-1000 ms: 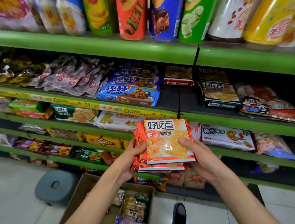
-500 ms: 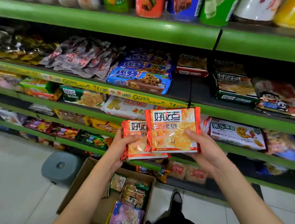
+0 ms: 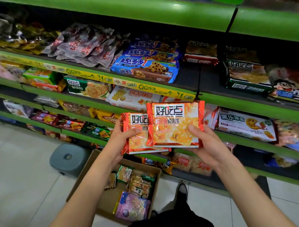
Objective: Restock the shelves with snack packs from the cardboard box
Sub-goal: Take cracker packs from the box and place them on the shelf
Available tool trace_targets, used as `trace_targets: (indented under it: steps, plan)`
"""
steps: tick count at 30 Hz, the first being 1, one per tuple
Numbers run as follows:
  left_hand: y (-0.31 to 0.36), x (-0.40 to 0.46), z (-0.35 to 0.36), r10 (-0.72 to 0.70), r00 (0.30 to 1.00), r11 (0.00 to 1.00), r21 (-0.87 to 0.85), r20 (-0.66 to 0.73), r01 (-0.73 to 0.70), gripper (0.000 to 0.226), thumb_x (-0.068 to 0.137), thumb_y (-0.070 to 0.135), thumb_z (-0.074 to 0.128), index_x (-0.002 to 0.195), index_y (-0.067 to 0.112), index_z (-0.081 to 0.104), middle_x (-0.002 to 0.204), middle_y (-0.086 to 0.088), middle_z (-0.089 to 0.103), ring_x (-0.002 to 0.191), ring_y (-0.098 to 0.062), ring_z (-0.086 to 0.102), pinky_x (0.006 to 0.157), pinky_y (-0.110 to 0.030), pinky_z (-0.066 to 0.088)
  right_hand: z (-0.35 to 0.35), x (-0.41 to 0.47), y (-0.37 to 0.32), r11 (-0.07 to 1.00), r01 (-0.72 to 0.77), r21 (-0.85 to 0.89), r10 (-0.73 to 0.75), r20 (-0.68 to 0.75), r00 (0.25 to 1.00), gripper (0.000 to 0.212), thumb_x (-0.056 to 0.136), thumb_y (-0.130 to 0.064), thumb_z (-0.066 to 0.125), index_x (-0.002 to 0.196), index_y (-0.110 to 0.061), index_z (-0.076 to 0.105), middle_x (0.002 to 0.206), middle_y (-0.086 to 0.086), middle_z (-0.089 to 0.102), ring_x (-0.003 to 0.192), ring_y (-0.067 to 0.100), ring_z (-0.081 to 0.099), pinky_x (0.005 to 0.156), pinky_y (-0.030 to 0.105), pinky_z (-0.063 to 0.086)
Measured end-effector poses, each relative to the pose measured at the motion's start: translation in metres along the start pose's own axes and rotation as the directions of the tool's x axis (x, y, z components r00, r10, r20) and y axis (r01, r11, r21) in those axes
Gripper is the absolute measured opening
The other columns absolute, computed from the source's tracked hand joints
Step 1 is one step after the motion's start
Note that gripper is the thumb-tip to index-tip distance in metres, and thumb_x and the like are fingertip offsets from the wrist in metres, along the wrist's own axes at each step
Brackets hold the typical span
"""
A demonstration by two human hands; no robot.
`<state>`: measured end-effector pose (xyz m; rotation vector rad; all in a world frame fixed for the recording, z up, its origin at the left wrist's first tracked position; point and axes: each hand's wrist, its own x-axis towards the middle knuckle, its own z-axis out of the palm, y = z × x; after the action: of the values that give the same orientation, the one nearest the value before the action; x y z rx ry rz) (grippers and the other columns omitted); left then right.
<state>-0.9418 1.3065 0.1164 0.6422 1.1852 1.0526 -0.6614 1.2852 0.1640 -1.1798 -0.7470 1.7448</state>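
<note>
— What's changed in the last second?

— The orange packs were one stack held between both hands; now they are split. The left hand [image 3: 124,140] grips the left orange pack [image 3: 137,136], thumb across its front, and the right hand [image 3: 205,145] holds the right orange pack [image 3: 175,125] from beneath, thumb on its face. The right pack overlaps the left one's edge.

— And for the job?

— Probably sorting before shelving (nothing has gone in yet). Both packs hover before the green shelves [image 3: 248,107], above the cardboard box [image 3: 106,199] on the floor, which still has snacks in it.

— Anything legible?

— Large characters "好吃点" on both orange packs, and a handwritten "4" on the right one. The blue cookie packs [image 3: 145,69] read "趣多多", and the yellow shelf strip [image 3: 99,76] shows "QQ".
</note>
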Motion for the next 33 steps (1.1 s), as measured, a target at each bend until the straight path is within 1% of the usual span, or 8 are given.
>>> trace_targets:
  steps: [3, 6, 8, 13, 19, 24, 28, 33]
  plan:
    - [-0.001, -0.004, -0.001, 0.01, 1.0, 1.0, 0.009, 0.005, -0.01, 0.108, 0.06, 0.015, 0.088, 0.15, 0.037, 0.033, 0.122, -0.006, 0.072, 0.104, -0.033, 0.073, 0.085, -0.052, 0.06, 0.0, -0.004, 0.001, 1.0, 0.004, 0.031, -0.004, 0.008, 1.0, 0.055, 0.075, -0.025, 0.08, 0.126, -0.023, 0.061, 0.12, 0.005, 0.074, 0.108, 0.024, 0.072, 0.077, 0.037, 0.062]
    - [-0.003, -0.008, -0.003, 0.019, 1.0, 1.0, 0.021, 0.003, -0.019, 0.11, 0.055, 0.017, 0.09, 0.149, 0.035, 0.035, 0.123, -0.006, 0.072, 0.106, -0.033, 0.072, 0.093, -0.057, 0.056, 0.002, -0.007, 0.003, 0.997, 0.011, 0.071, -0.012, 0.011, 1.0, 0.028, 0.076, -0.02, 0.076, 0.1, -0.033, 0.075, 0.109, 0.002, 0.077, 0.097, 0.02, 0.075, 0.075, 0.039, 0.063]
    - [-0.003, -0.01, -0.005, 0.016, 1.0, 1.0, 0.024, -0.008, -0.016, 0.108, 0.058, 0.016, 0.088, 0.149, 0.036, 0.034, 0.123, -0.006, 0.072, 0.106, -0.033, 0.072, 0.092, -0.057, 0.056, 0.004, -0.009, 0.005, 0.998, 0.007, 0.068, -0.008, 0.017, 1.0, 0.021, 0.074, -0.02, 0.077, 0.089, -0.035, 0.08, 0.108, 0.003, 0.078, 0.096, 0.02, 0.075, 0.079, 0.043, 0.062]
    - [-0.003, -0.015, -0.005, 0.018, 1.0, 1.0, 0.006, -0.005, -0.018, 0.103, 0.064, 0.009, 0.087, 0.149, 0.033, 0.035, 0.119, -0.006, 0.073, 0.102, -0.033, 0.073, 0.081, -0.049, 0.06, 0.004, -0.01, 0.006, 0.997, -0.012, 0.076, 0.011, 0.018, 1.0, 0.042, 0.075, -0.018, 0.076, 0.115, -0.021, 0.067, 0.114, 0.007, 0.076, 0.101, 0.024, 0.074, 0.076, 0.042, 0.063]
    - [-0.002, -0.017, -0.002, 0.038, 0.999, 0.999, 0.002, 0.014, -0.038, 0.09, 0.069, 0.005, 0.083, 0.144, 0.028, 0.038, 0.106, -0.001, 0.077, 0.094, -0.03, 0.075, 0.066, -0.038, 0.061, 0.002, -0.011, 0.007, 0.994, -0.018, 0.104, 0.015, 0.026, 1.0, 0.04, 0.077, -0.016, 0.074, 0.116, -0.02, 0.065, 0.11, 0.007, 0.077, 0.099, 0.025, 0.075, 0.072, 0.04, 0.062]
    - [-0.004, -0.016, -0.003, 0.033, 0.999, 0.999, -0.006, 0.0, -0.033, 0.092, 0.074, 0.001, 0.08, 0.148, 0.032, 0.035, 0.112, -0.004, 0.075, 0.096, -0.031, 0.075, 0.067, -0.039, 0.062, 0.002, -0.012, 0.009, 0.994, -0.015, 0.107, 0.012, 0.027, 1.0, 0.043, 0.077, -0.017, 0.074, 0.119, -0.02, 0.064, 0.114, 0.008, 0.076, 0.101, 0.026, 0.074, 0.071, 0.04, 0.062]
    - [-0.002, -0.017, -0.002, 0.028, 1.0, 1.0, 0.009, 0.009, -0.028, 0.103, 0.063, 0.008, 0.085, 0.149, 0.033, 0.035, 0.121, -0.008, 0.071, 0.1, -0.032, 0.074, 0.071, -0.042, 0.062, 0.001, -0.013, 0.01, 0.994, -0.018, 0.11, 0.015, 0.031, 0.999, 0.045, 0.079, -0.017, 0.074, 0.122, -0.02, 0.063, 0.117, 0.009, 0.074, 0.104, 0.027, 0.073, 0.072, 0.04, 0.061]
    - [0.0, -0.016, -0.001, 0.034, 0.999, 0.999, 0.025, 0.032, -0.035, 0.103, 0.062, 0.008, 0.084, 0.149, 0.032, 0.036, 0.121, -0.008, 0.072, 0.101, -0.033, 0.074, 0.075, -0.046, 0.061, 0.001, -0.014, 0.013, 0.993, -0.025, 0.118, 0.021, 0.029, 0.999, 0.043, 0.079, -0.017, 0.073, 0.121, -0.02, 0.064, 0.117, 0.01, 0.074, 0.104, 0.027, 0.073, 0.071, 0.039, 0.061]
